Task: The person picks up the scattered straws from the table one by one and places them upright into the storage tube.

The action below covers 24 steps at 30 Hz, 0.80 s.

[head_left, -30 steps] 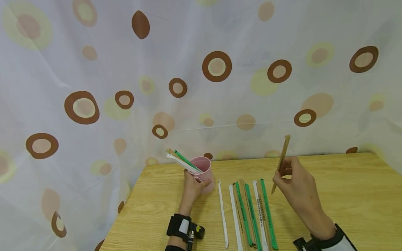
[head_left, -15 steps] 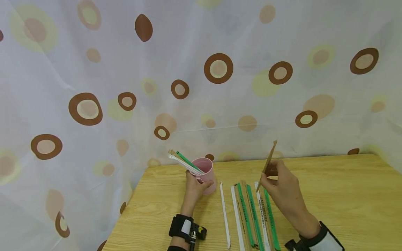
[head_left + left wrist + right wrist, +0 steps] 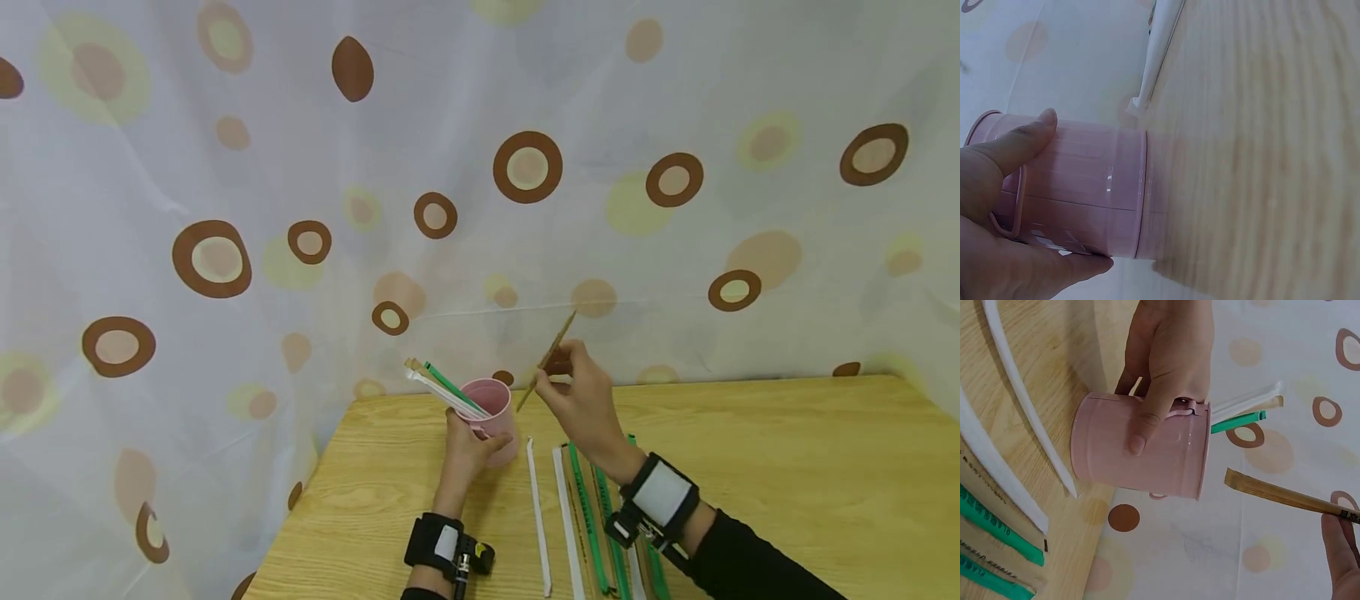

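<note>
My left hand (image 3: pixel 467 458) grips a pink mug (image 3: pixel 504 429) near its handle, thumb on one side and fingers on the other. The mug stands on the wooden table, and several paper-wrapped straws (image 3: pixel 437 388), white, green and brown, lean out over its left rim. Between thumb and fingers my right hand (image 3: pixel 587 402) pinches a brown-wrapped straw (image 3: pixel 558 340), tilted, its lower end just right of the mug's rim. In the right wrist view this brown straw (image 3: pixel 1279 492) points toward the mug's opening but is apart from it.
A lone white-wrapped straw (image 3: pixel 537 517) lies right of the mug. Beyond it lies a row of green, brown and white wrapped straws (image 3: pixel 587 517), partly hidden under my right forearm. A dotted curtain (image 3: pixel 450 125) hangs behind the table (image 3: pixel 810 483).
My right hand has moved left across the row with the brown straw, which has come close to the mug and leans more. The left hand and the mug stay where they were.
</note>
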Each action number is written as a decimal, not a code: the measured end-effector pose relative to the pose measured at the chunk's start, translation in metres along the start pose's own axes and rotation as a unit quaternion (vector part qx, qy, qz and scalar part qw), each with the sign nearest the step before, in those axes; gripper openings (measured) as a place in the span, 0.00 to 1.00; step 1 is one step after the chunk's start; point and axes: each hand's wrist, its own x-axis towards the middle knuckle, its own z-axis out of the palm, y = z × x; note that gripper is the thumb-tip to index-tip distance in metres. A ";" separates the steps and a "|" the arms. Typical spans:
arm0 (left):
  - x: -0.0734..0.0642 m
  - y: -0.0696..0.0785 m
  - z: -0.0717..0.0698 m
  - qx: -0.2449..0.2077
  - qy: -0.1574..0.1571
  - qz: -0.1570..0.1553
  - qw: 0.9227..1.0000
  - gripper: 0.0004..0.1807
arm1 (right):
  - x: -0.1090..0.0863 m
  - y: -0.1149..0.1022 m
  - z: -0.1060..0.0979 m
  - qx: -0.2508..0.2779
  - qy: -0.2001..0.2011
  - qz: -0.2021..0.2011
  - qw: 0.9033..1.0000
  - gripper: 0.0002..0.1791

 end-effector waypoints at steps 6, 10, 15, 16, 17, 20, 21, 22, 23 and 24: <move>0.000 -0.002 0.000 0.001 0.000 0.023 1.000 0.51 | 0.015 0.007 0.036 -0.001 -0.036 -0.029 0.999 0.12; -0.001 0.000 -0.001 -0.005 0.002 0.055 0.998 0.49 | 0.020 0.014 0.058 -0.050 -0.091 -0.042 0.994 0.13; -0.010 0.020 -0.011 -0.017 -0.017 0.065 0.998 0.46 | 0.019 0.024 0.078 -0.104 -0.200 -0.036 0.973 0.12; -0.012 0.023 -0.012 -0.021 -0.022 0.068 0.997 0.46 | 0.018 0.026 0.081 -0.114 -0.218 -0.035 0.969 0.11; -0.014 0.027 -0.013 -0.019 -0.023 0.073 0.997 0.45 | 0.017 0.028 0.083 -0.120 -0.233 -0.035 0.965 0.11; -0.011 0.026 -0.012 -0.036 -0.038 0.105 0.993 0.42 | 0.015 0.033 0.086 -0.134 -0.249 -0.039 0.958 0.09; -0.008 0.023 -0.011 -0.039 -0.040 0.119 0.991 0.40 | 0.015 0.034 0.086 -0.136 -0.251 -0.042 0.958 0.09; -0.007 0.023 -0.011 -0.039 -0.039 0.124 0.991 0.40 | 0.015 0.035 0.086 -0.137 -0.250 -0.047 0.957 0.09; -0.006 0.023 -0.011 -0.039 -0.038 0.127 0.990 0.40 | 0.015 0.035 0.086 -0.137 -0.250 -0.052 0.957 0.09; -0.003 0.021 -0.010 -0.042 -0.039 0.134 0.989 0.39 | 0.016 0.036 0.086 -0.138 -0.249 -0.058 0.957 0.09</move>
